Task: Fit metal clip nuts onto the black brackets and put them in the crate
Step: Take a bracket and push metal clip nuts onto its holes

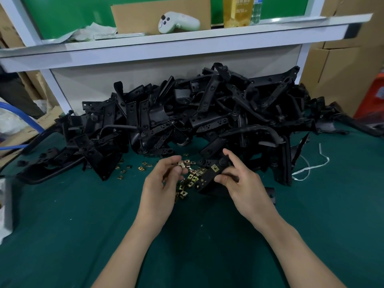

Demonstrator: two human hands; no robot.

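Note:
My right hand [239,179] grips a black bracket [207,179] just above the green table; one brass clip nut [214,168] sits on its upper end. My left hand [164,181] pinches a metal clip nut [182,163] between thumb and fingertips, a short way left of the bracket. Loose clip nuts [192,177] lie scattered on the table between and under my hands. A big heap of black brackets [187,117] fills the table behind them. No crate is in view.
A white shelf [166,48] overhangs the heap, carrying a white controller [176,22], cardboard and bottles. White cord [311,163] lies at the right. Cardboard boxes [342,59] stand at far right, a blue hose [20,119] at left. Another black part [271,194] lies beside my right wrist.

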